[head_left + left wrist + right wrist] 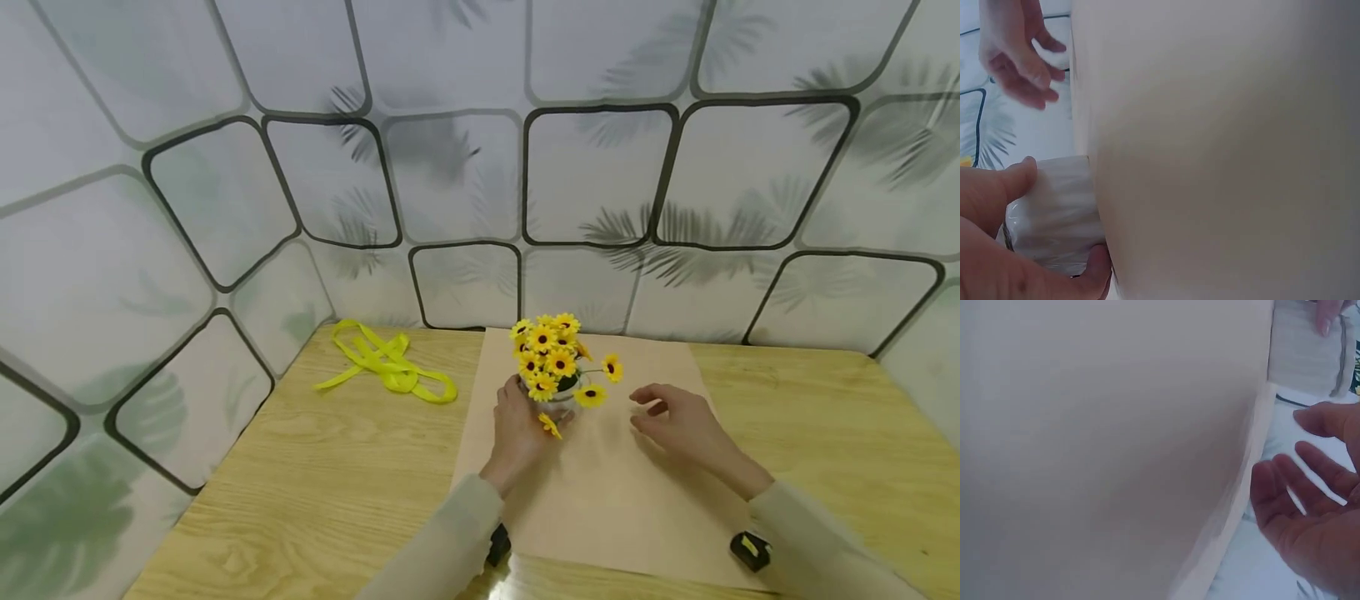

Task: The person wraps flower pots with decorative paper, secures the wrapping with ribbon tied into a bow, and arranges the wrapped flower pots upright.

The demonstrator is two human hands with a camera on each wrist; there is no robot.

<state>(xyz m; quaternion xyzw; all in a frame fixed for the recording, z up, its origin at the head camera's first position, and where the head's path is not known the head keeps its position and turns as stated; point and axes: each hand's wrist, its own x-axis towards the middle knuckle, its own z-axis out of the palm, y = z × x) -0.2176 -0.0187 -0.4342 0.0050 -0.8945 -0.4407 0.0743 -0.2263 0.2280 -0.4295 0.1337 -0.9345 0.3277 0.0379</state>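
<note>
A bunch of yellow artificial-looking daisies with dark centres (551,354) stands in a small whitish pot (1057,209) that has a clear, crinkled wrap around it. My left hand (517,429) grips this pot low on its sides, thumb and fingers on opposite faces in the left wrist view. One bloom (551,426) hangs down over that hand. Under the pot lies a large sheet of brown paper (600,508). To the right of the flowers, my right hand (686,425) hovers over the paper with loosely bent fingers, holding nothing.
A bright yellow ribbon (401,382) lies in loose loops at the back left of the wooden table (322,483). Patterned fabric walls (465,183) rise along the table's back and left edges. Both forearms wear light sleeves with dark wrist devices (750,551).
</note>
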